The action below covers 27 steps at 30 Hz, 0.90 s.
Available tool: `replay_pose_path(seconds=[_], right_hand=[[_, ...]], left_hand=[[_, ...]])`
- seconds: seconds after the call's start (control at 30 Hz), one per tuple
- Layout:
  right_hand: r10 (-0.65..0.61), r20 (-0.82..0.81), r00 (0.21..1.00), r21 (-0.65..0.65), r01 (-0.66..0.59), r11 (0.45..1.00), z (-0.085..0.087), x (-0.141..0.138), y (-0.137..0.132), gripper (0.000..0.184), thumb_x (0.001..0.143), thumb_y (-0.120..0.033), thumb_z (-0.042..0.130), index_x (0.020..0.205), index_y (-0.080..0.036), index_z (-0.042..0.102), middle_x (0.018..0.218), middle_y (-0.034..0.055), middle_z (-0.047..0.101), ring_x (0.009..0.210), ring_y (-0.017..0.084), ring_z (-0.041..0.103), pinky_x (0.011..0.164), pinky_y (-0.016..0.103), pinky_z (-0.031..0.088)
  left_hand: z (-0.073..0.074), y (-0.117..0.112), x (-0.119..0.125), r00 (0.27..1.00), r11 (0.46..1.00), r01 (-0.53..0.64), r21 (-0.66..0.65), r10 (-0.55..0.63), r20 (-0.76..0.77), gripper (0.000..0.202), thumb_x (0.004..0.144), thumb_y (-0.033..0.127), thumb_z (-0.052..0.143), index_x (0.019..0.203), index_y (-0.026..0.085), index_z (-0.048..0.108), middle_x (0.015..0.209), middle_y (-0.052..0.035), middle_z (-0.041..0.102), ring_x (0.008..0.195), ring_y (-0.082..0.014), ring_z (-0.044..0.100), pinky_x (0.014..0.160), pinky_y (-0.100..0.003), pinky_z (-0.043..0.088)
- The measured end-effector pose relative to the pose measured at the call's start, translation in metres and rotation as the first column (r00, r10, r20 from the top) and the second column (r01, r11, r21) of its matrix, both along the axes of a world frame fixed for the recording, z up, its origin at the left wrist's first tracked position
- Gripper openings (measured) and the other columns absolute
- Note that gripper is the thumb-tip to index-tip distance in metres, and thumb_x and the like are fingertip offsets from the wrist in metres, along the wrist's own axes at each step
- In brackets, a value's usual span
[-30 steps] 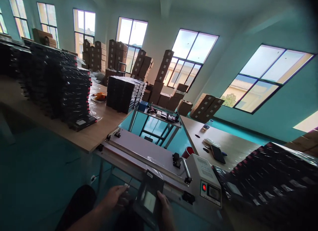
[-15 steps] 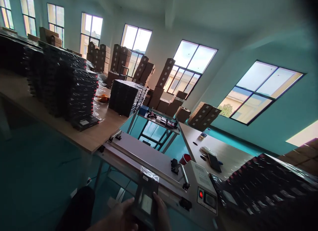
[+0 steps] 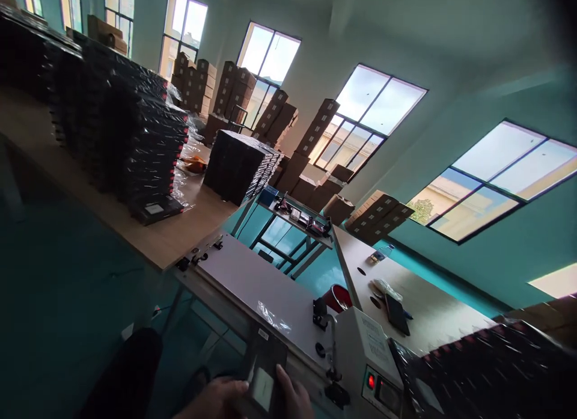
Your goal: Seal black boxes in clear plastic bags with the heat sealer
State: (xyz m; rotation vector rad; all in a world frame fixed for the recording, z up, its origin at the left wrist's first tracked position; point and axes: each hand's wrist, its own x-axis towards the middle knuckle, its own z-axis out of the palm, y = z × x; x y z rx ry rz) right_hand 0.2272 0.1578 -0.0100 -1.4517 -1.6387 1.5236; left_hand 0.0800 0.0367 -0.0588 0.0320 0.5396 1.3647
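At the bottom edge, both hands hold a flat black box in a clear plastic bag [image 3: 265, 371]. My left hand [image 3: 215, 400] grips its left side with curled fingers. On the right side, my right hand [image 3: 293, 396] has its thumb on the box. The bag's open end [image 3: 273, 316] lies across the sealing bar of a grey heat sealer [image 3: 265, 290], whose control box [image 3: 376, 371] shows a lit red switch.
Tall stacks of bagged black boxes [image 3: 130, 136] stand on the wooden table [image 3: 148, 238] at left; another pile [image 3: 491, 371] lies at right. A phone [image 3: 396, 314] rests on the right table. Cardboard cartons [image 3: 311, 136] line the windows. A red cup [image 3: 337, 297] sits behind the sealer.
The boxed bag has slid forward so its open end now lies on the sealer bar. Both hands have dropped toward the frame's bottom as the view tilted up and rolled.
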Motion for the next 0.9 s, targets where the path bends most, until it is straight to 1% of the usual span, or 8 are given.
replay_pose_path(seconds=[0.07, 0.13, 0.23, 0.37, 0.47, 0.63, 0.77, 0.9], right_hand=[[0.077, 0.175, 0.982, 0.136, -0.101, 0.986, 0.02, 0.006, 0.016, 0.049, 0.063, -0.069, 0.072, 0.058, -0.02, 0.072, 0.055, 0.0031, 0.065, 0.055, 0.021, 0.06, 0.052, 0.032, 0.047], [0.026, 0.272, 0.962, 0.263, -0.1, 0.96, 0.042, 0.003, 0.04, 0.045, 0.066, -0.065, 0.071, 0.073, -0.021, 0.075, 0.068, 0.0048, 0.072, 0.062, 0.023, 0.064, 0.056, 0.032, 0.048], [-0.032, 0.321, 0.946, 0.291, -0.066, 0.954, 0.065, -0.019, 0.08, 0.04, 0.06, -0.055, 0.077, 0.083, -0.022, 0.073, 0.072, 0.0046, 0.074, 0.054, 0.019, 0.062, 0.05, 0.03, 0.045], [0.17, 0.367, 0.915, 0.088, -0.216, 0.972, 0.068, -0.057, 0.117, 0.032, 0.057, -0.043, 0.079, 0.076, -0.018, 0.07, 0.056, 0.0013, 0.068, 0.034, 0.011, 0.045, 0.037, 0.024, 0.027], [0.352, 0.385, 0.853, -0.051, -0.361, 0.931, 0.062, -0.075, 0.126, 0.022, 0.052, -0.028, 0.078, 0.069, -0.015, 0.072, 0.051, 0.0023, 0.067, 0.033, 0.008, 0.04, 0.036, 0.021, 0.02], [0.366, 0.348, 0.863, 0.063, -0.412, 0.909, 0.065, -0.086, 0.122, 0.005, 0.047, -0.015, 0.069, 0.048, -0.016, 0.065, 0.037, -0.0034, 0.053, 0.037, 0.008, 0.04, 0.042, 0.022, 0.026], [0.119, 0.205, 0.972, 0.397, -0.193, 0.897, 0.086, -0.063, 0.1, 0.015, 0.059, -0.035, 0.068, 0.057, -0.02, 0.064, 0.052, -0.0024, 0.058, 0.052, 0.013, 0.048, 0.052, 0.027, 0.037], [0.024, 0.167, 0.986, 0.455, -0.099, 0.885, 0.08, 0.025, 0.062, 0.033, 0.064, -0.056, 0.069, 0.068, -0.023, 0.07, 0.056, 0.0002, 0.061, 0.056, 0.02, 0.055, 0.055, 0.033, 0.044]], left_hand=[[-0.004, 0.001, -0.001, 1.0, 0.999, -0.009, 0.044, 0.009, -0.008, 0.035, 0.066, 0.033, 0.088, 0.086, 0.007, 0.076, 0.078, -0.0099, 0.073, 0.066, -0.0141, 0.064, 0.056, -0.019, 0.046], [-0.01, 0.001, -0.001, 1.0, 0.997, -0.007, 0.073, 0.006, 0.009, 0.039, 0.067, 0.034, 0.087, 0.093, 0.008, 0.076, 0.083, -0.0109, 0.074, 0.072, -0.0161, 0.066, 0.061, -0.021, 0.047], [-0.021, 0.002, 0.001, 1.0, 0.997, 0.016, 0.07, -0.017, 0.009, 0.042, 0.07, 0.035, 0.086, 0.1, 0.008, 0.075, 0.089, -0.0115, 0.075, 0.082, -0.0191, 0.068, 0.067, -0.024, 0.048], [-0.032, 0.008, 0.003, 0.999, 0.999, -0.01, 0.053, 0.012, -0.039, 0.045, 0.064, 0.039, 0.089, 0.094, 0.008, 0.074, 0.088, -0.0132, 0.076, 0.079, -0.0194, 0.068, 0.07, -0.025, 0.049], [-0.027, 0.01, 0.003, 0.998, 0.994, -0.022, 0.107, 0.028, -0.052, 0.045, 0.065, 0.039, 0.089, 0.092, 0.006, 0.075, 0.089, -0.0151, 0.077, 0.079, -0.0187, 0.069, 0.069, -0.024, 0.05], [-0.005, 0.005, 0.003, 0.999, 0.999, -0.019, -0.051, 0.017, -0.039, 0.033, 0.065, 0.032, 0.087, 0.083, 0.009, 0.072, 0.071, -0.0068, 0.072, 0.059, -0.013, 0.063, 0.049, -0.019, 0.042], [0.01, 0.002, 0.007, 0.999, 0.975, -0.02, -0.221, 0.013, -0.035, 0.022, 0.073, 0.028, 0.079, 0.083, 0.014, 0.065, 0.065, -0.0024, 0.068, 0.05, -0.0112, 0.059, 0.046, -0.019, 0.039], [0.018, -0.001, 0.008, 0.998, 0.965, -0.036, -0.261, 0.019, -0.067, 0.018, 0.074, 0.023, 0.077, 0.08, 0.016, 0.062, 0.063, 0.0002, 0.065, 0.05, -0.0099, 0.057, 0.048, -0.019, 0.038]])
